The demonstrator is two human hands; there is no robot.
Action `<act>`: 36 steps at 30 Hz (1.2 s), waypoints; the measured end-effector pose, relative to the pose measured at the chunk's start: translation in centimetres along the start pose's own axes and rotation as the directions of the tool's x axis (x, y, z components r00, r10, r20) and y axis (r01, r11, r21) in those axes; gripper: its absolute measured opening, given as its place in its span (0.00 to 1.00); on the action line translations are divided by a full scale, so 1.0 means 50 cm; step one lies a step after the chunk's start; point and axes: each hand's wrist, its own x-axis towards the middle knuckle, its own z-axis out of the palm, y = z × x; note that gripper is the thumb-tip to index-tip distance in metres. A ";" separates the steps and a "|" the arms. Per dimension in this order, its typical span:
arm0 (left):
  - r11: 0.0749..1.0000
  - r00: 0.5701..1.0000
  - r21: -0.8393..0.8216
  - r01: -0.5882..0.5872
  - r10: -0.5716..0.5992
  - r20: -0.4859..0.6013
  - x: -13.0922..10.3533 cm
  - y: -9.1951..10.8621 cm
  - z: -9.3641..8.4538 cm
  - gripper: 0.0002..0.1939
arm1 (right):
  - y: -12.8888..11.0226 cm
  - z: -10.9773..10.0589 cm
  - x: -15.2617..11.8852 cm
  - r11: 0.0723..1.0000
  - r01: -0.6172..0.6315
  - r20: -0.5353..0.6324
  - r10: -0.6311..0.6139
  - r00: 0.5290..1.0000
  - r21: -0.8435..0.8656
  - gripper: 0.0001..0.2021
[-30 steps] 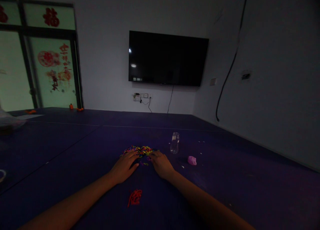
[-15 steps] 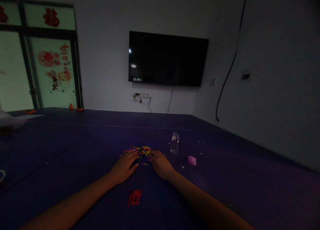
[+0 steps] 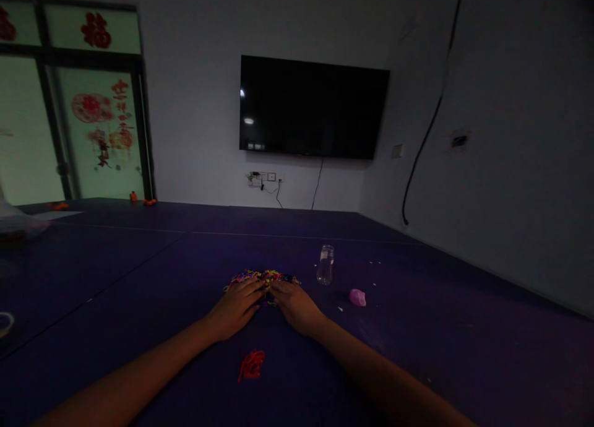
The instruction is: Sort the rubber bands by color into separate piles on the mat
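Note:
A spread pile of small multicoloured bands [image 3: 260, 273], which look like elastic hair ties, lies on the dark blue-purple surface. My left hand [image 3: 236, 308] rests palm down on the near left side of the pile, fingers stretched out. From the right, my right hand [image 3: 295, 303] lies over the near right side, its fingers also extended. The two sets of fingertips almost meet and hide part of the pile. Nearer to me, between my forearms, sits a small heap of red bands [image 3: 252, 364], touched by neither hand.
Right of the pile stands a clear bottle [image 3: 325, 265], with a pink lump [image 3: 357, 297] nearer me. Small white scraps [image 3: 340, 309] dot the surface. At the left are a clear plastic bag [image 3: 18, 223] and a pale ring [image 3: 5, 323]. Orange objects [image 3: 148, 202] lie by the door.
Both hands have moved inward over the bands, so their fingertips are closer together and cover more of the middle of the pile. The red heap has stayed in place.

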 end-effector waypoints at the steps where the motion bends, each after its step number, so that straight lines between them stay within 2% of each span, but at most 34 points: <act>1: 1.000 1.000 -0.004 -0.003 0.003 0.002 0.000 0.000 -0.001 0.18 | 0.001 0.000 0.000 1.000 -0.004 0.005 0.004 1.000 0.003 0.20; 6: 0.999 0.999 -0.028 -0.045 0.045 0.008 0.001 -0.001 -0.002 0.17 | 0.006 0.008 -0.001 0.999 -0.001 -0.008 0.001 1.000 0.036 0.20; 21: 1.000 1.000 -0.030 0.001 -0.002 -0.022 0.001 0.011 -0.011 0.19 | 0.011 0.012 -0.002 0.997 -0.014 -0.009 0.015 1.000 0.079 0.22; 27: 0.999 1.000 -0.036 -0.004 0.003 -0.008 0.001 0.007 -0.006 0.19 | 0.009 0.008 -0.003 0.997 0.006 -0.005 -0.005 1.000 0.077 0.21; 36: 0.999 1.000 -0.037 -0.005 0.004 -0.017 0.000 -0.001 0.002 0.20 | 0.006 0.007 -0.001 0.998 -0.032 0.015 0.031 0.999 0.062 0.22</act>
